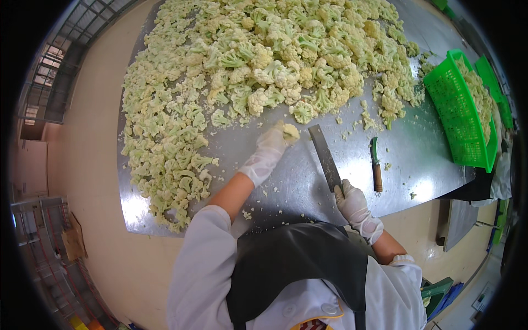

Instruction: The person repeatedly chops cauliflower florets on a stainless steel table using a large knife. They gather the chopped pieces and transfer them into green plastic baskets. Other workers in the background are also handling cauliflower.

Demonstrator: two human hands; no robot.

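My left hand (270,148), in a white glove, grips a pale cauliflower floret (291,133) near the middle of the steel table (295,177). In my gloved right hand (355,204) is the handle of a cleaver-like knife (325,156). Its broad blade points away from me, to the right of the floret and apart from it. Beyond both hands lies a big heap of cauliflower florets (280,62). Smaller cut pieces (173,156) spread down the table's left side. The knife's handle is mostly hidden in my fingers.
A small knife with a wooden handle (377,177) lies to the right of the cleaver-like knife. At the right edge a tilted green plastic basket (443,107) holds more cauliflower. Someone in white and black stands beside it. Metal racks (45,251) stand on the floor at left.
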